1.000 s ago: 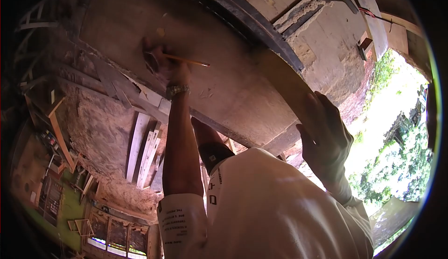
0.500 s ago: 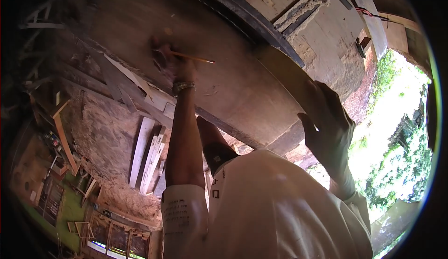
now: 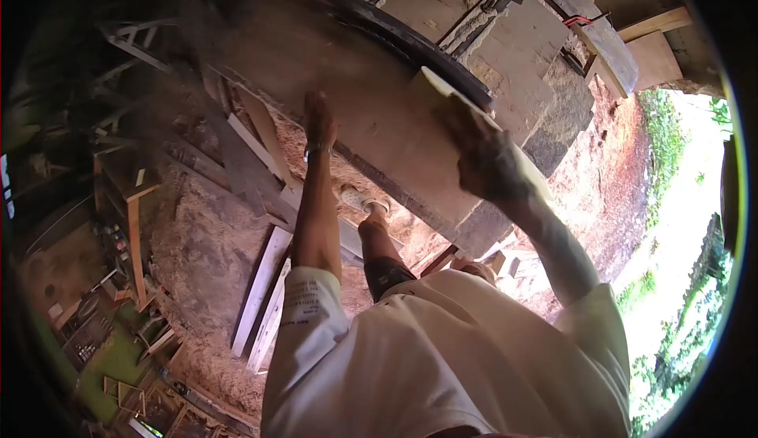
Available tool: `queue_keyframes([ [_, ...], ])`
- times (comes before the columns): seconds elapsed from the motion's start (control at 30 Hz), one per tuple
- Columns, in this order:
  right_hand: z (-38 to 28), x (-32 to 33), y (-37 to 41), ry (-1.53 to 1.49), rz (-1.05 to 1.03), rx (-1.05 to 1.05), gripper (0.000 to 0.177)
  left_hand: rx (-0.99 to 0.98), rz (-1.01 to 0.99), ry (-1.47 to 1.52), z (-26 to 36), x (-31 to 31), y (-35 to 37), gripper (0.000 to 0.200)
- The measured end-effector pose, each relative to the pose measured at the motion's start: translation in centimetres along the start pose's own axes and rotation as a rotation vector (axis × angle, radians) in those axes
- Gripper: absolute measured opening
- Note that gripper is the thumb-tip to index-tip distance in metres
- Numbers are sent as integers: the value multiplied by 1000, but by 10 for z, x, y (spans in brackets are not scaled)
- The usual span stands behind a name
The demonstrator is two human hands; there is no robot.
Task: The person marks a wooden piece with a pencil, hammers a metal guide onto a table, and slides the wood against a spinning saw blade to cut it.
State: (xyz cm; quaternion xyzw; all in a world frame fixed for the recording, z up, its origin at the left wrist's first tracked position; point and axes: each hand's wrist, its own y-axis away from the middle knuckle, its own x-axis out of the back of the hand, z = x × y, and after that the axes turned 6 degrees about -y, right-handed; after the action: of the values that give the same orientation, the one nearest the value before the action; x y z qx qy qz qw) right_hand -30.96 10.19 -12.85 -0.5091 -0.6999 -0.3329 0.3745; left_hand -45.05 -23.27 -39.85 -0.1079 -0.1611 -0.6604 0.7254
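Observation:
My left hand (image 3: 320,122), with a wristband, is over the near-left edge of a broad brown work surface (image 3: 371,114). Its fingers are dim and smeared, and no pencil can be made out in it. On the right, my right hand (image 3: 493,162) is closed around a thin, curved wooden strip (image 3: 525,162), its fingers blurred. The strip's pale edge shows beyond the hand. Next to the strip, a dark curved piece (image 3: 403,39) lies along the far side of the surface.
Pale planks (image 3: 260,292) lean below the surface on reddish dirt ground (image 3: 201,280). My foot in a light shoe (image 3: 363,199) stands under the near edge. A red-handled clamp (image 3: 580,20) sits at the far right, near wood scraps (image 3: 655,55). Bright greenery lies to the right.
My left hand has drawn back toward the near edge, and the pencil seen in it no longer shows. My right hand has moved left and farther along the strip, which now shows a bright edge.

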Motion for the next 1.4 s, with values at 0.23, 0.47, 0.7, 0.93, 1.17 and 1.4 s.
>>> queue_keyframes([
  [0.23, -54, -142, 72, 251, 161, 218, 58, -372, 163, -828, -70, 152, 287, 29],
  [0.47, -13, -194, 134, -108, 55, 259, 40, 760, 430, -39, -14, 165, 646, 48],
  [0.7, -53, 83, 231, -1448, -68, 474, 32, 1095, 372, 157, -16, 115, 803, 70],
  [0.93, -92, 183, 343, -1813, 25, 1014, 36, 1008, 287, 97, -9, 71, 745, 65],
  [1.17, -122, 183, 376, -1642, 201, 1063, 36, 923, 147, 58, 4, 48, 666, 60],
  [1.4, -150, 173, 378, -1506, 287, 1011, 36, 924, 70, 61, -20, 62, 641, 56],
])
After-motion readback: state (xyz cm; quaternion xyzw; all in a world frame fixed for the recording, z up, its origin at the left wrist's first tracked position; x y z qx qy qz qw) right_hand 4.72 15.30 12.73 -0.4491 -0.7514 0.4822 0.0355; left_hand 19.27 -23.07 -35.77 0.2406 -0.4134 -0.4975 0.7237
